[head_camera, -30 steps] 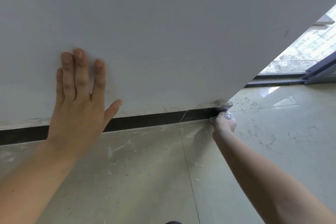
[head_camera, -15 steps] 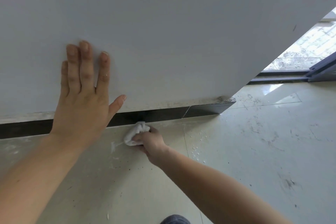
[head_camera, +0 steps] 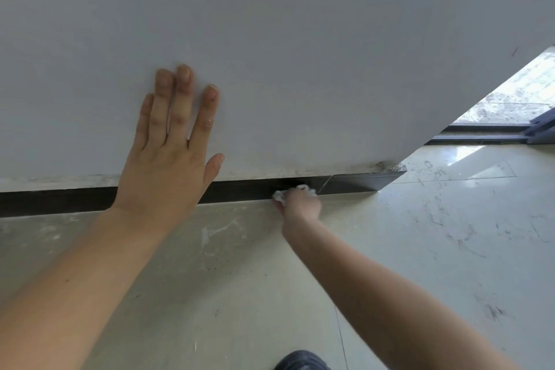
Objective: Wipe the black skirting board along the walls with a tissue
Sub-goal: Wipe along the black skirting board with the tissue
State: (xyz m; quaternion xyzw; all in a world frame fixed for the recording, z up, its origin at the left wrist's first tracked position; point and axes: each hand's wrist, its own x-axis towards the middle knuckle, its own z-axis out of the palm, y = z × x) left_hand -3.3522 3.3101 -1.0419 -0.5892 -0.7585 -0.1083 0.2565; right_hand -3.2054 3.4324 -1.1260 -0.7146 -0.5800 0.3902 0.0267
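Hands split the work between 2 jobs. The left hand lies flat on the plain white painted wall, fingers straight and lightly spread, thumb out to the side, holding nothing. Its heel overlaps the top edge of the black skirting board. I judge it is there as a prop, taking the person's weight while they lean low.

This long flat strip runs along the foot of the wall where it meets the pale glossy tiled floor. Its long axis goes left to right across the view, level with the floor line. Its broad face points out into the room, towards the person.

Further right, the right hand is curled round a crumpled white tissue and presses it against the face of the board, low by the floor. The bunched paper shows at the fingertips and above the knuckles, so the wad, not bare skin, probably meets the strip. Reaching in from below puts the forearm roughly square to the board, which suits sliding along its length.

Just right of that hand a thin joint line crosses the strip. The strip ends at the wall's outer corner, with a dark grey metal door track beyond.
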